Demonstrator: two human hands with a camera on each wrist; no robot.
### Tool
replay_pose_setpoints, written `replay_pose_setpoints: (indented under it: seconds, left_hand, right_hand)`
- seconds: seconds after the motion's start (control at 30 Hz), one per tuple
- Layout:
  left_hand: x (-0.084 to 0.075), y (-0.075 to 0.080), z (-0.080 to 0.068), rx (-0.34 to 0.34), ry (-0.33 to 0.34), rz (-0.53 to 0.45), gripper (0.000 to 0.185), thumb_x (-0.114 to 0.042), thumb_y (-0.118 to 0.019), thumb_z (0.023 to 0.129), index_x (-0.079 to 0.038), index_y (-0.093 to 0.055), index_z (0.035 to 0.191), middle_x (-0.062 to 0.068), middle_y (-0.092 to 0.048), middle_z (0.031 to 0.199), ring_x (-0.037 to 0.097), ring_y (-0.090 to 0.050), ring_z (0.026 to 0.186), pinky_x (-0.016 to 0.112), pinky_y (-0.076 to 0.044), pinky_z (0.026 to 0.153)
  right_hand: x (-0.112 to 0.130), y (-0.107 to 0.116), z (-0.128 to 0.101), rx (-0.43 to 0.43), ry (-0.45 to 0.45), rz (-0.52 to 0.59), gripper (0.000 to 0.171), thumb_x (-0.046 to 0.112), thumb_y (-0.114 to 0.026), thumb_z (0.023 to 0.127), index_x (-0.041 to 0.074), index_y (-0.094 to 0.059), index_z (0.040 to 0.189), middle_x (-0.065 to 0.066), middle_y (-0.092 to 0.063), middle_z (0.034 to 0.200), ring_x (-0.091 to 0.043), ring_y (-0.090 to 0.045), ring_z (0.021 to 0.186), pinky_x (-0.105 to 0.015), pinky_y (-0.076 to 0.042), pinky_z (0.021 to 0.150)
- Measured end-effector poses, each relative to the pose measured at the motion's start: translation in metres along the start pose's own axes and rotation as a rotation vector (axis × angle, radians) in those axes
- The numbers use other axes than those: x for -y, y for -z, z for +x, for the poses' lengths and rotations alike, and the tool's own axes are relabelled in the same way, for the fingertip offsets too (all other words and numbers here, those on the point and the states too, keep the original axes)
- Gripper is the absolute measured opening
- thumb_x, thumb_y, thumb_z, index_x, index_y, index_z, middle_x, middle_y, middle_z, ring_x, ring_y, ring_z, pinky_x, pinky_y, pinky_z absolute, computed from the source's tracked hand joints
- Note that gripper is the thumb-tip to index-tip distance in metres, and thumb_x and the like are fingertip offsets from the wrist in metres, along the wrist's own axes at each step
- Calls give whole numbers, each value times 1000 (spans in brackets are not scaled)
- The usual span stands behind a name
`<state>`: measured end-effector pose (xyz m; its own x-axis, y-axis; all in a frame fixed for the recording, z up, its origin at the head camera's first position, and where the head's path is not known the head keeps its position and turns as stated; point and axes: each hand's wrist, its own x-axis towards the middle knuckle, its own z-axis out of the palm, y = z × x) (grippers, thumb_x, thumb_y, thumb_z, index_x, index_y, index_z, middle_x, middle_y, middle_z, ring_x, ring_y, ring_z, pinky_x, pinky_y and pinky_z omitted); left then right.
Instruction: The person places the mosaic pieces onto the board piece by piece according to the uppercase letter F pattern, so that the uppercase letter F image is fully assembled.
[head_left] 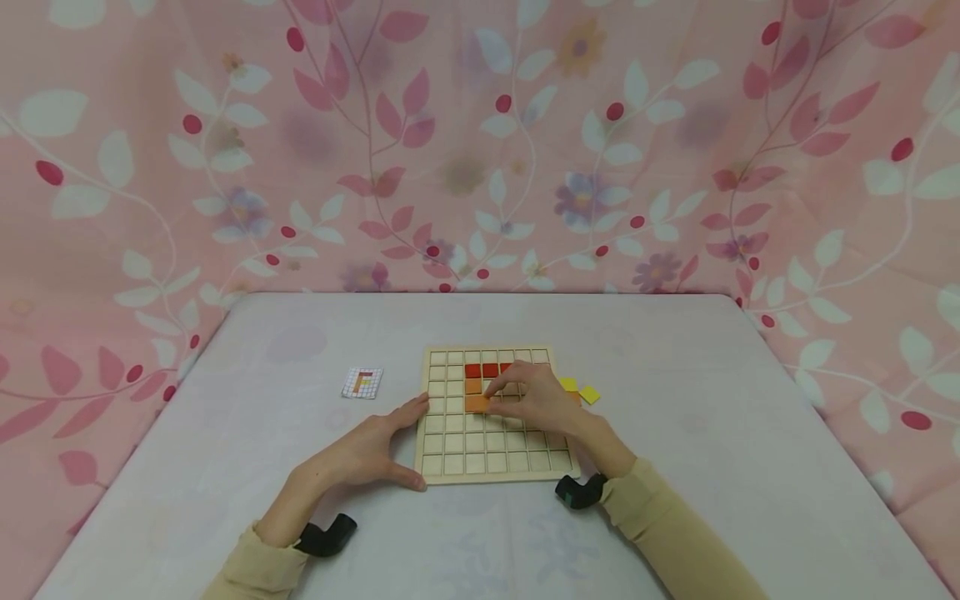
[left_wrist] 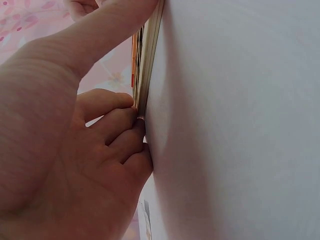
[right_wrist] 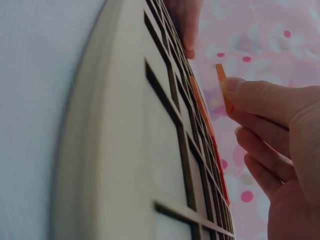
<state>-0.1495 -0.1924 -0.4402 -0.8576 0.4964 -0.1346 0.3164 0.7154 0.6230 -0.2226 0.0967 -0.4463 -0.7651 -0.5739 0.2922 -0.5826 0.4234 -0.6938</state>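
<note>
Hands [head_left: 450,417] on wooden grid board [head_left: 495,462]

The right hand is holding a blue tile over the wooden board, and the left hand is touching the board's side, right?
Not quite. The tile pinched in the right hand is orange, not blue, as the right wrist view shows. The rest holds: it is over the wooden board, and the left hand touches the board's side.
</note>
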Motion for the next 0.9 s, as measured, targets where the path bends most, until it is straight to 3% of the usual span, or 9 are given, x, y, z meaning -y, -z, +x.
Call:
replay_pose_setpoints:
  seconds: [0.53,0.9]
  left_hand:
    - [-1,0,1,-2,15,11,113,-56,-83,57,-20,-28,149,-8,-20,155,16,-21,141,45,-26,111]
    - [-1,1,1,3,13,-2,112,-55,-83,57,-20,-28,149,-8,-19,156,15,-20,141,45,-25,112]
  right_hand:
    - [-6,-10,-2,30,-33,-35,20,33,-80,74,25,-73,92,16,-67,90,-9,-54,90,-31,-41,81]
    - [-4,-13,-4,50,45,-1,22,31,-80,74,22,-73,93,16,-68,90,-7,-58,89,-29,-46,82]
